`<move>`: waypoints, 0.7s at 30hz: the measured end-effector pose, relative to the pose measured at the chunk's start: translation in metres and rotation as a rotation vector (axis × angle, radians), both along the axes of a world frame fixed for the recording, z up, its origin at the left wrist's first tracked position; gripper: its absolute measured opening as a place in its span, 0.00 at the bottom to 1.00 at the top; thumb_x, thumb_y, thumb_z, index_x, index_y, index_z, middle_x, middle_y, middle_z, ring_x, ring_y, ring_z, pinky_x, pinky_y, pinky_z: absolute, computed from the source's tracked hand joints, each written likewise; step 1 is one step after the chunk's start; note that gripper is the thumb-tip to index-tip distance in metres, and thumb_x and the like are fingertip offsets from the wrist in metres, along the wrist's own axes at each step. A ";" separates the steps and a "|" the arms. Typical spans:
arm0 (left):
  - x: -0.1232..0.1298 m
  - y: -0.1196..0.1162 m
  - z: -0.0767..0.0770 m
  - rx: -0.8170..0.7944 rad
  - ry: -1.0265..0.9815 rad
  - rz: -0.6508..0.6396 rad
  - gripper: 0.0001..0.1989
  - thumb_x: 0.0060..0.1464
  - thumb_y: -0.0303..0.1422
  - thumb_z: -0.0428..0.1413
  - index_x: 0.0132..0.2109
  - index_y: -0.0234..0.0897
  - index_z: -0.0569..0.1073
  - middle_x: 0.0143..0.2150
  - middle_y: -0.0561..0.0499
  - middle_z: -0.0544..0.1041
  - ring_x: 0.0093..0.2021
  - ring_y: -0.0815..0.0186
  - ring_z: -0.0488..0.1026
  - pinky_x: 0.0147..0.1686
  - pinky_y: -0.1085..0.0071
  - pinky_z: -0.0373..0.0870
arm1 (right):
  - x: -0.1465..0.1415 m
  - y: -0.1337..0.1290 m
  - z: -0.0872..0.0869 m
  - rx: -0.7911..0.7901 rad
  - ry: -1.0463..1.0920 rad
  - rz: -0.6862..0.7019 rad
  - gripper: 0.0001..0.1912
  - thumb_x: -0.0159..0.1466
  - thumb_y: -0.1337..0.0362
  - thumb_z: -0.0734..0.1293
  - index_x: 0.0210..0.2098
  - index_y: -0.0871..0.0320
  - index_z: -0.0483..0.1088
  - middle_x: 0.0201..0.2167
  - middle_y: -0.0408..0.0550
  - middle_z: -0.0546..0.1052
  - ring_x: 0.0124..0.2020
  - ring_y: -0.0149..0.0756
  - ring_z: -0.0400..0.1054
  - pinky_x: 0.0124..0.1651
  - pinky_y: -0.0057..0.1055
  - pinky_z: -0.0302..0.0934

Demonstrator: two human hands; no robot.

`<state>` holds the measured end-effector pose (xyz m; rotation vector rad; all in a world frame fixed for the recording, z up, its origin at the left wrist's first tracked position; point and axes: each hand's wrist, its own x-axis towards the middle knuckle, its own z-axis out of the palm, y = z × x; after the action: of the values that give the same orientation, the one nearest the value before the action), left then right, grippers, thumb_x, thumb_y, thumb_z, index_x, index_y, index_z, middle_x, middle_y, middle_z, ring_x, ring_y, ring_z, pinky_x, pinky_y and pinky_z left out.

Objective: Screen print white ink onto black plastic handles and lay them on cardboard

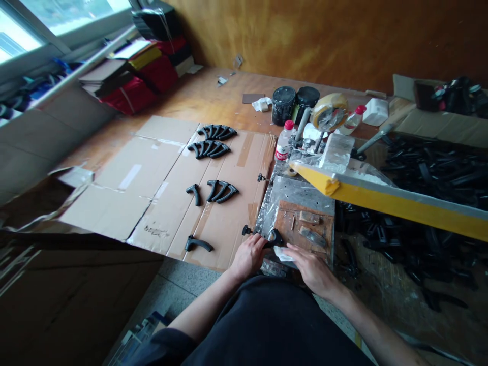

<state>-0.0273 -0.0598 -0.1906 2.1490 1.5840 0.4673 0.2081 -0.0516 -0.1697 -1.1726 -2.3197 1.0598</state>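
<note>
Left hand (249, 254) at the near edge of the bench, fingers curled closed around one end of a black, curved, glossy handle-shaped piece (275, 237); its free, thicker end juts out to the right over the near-left part of a worn brown wooden board (290, 216). Right hand (314, 269) just beside it, fingers fairly straight and only slightly bent, tips at a crumpled white wipe of cloth or thin paper (283, 253); whether thumb and fingers pinch the wipe or merely press on it, cannot tell. The piece reads as moulded plastic: probably light, stiff, not fragile, its smooth rounded surface apt to turn or slide in the fingers, more so if damp. Best hold, by judgement, is a wrap around the slim curved arm, leaving the bulkier end bare, much as the left hand has it. The wipe looks limp, near weightless, easily bunched; fingertips flat behind it should serve. To the left, on a flattened brown cardboard sheet (244, 183), a lone black curved piece (199, 244) lies nearest the body; farther off, a nested row of black curved pieces (223, 191). At right, a loose heap of black parts (427, 173).
</note>
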 end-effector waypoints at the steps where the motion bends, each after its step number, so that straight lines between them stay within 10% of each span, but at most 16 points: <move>1: -0.004 0.000 0.002 0.005 -0.045 0.048 0.08 0.61 0.34 0.50 0.43 0.38 0.72 0.39 0.47 0.74 0.40 0.63 0.72 0.41 0.69 0.70 | 0.002 0.002 0.005 -0.081 0.031 -0.070 0.21 0.67 0.67 0.55 0.54 0.54 0.71 0.53 0.49 0.75 0.55 0.41 0.69 0.58 0.41 0.63; 8: -0.058 0.003 -0.007 -0.011 0.020 0.575 0.11 0.61 0.39 0.50 0.41 0.38 0.72 0.38 0.47 0.76 0.38 0.62 0.74 0.39 0.66 0.70 | 0.004 0.018 0.008 -0.544 0.328 -0.518 0.29 0.62 0.45 0.62 0.50 0.61 0.74 0.46 0.56 0.78 0.48 0.50 0.73 0.54 0.46 0.65; 15: -0.092 0.011 -0.032 -0.087 0.177 0.470 0.15 0.61 0.40 0.50 0.38 0.39 0.77 0.37 0.46 0.78 0.41 0.60 0.74 0.47 0.64 0.68 | -0.011 0.022 0.007 -0.642 0.274 -0.548 0.27 0.57 0.45 0.66 0.48 0.57 0.76 0.48 0.53 0.78 0.54 0.51 0.69 0.60 0.46 0.57; 21: -0.187 0.081 -0.029 -0.045 0.067 1.054 0.22 0.61 0.41 0.49 0.56 0.31 0.71 0.53 0.37 0.72 0.55 0.55 0.68 0.56 0.61 0.63 | -0.023 0.031 0.012 -0.675 0.256 -0.541 0.29 0.57 0.45 0.67 0.49 0.57 0.75 0.51 0.52 0.76 0.56 0.51 0.67 0.62 0.45 0.54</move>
<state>-0.2138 0.0208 -0.2196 1.1317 2.6423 0.6387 0.1847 -0.0207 -0.1576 -1.6425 -1.3417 1.6881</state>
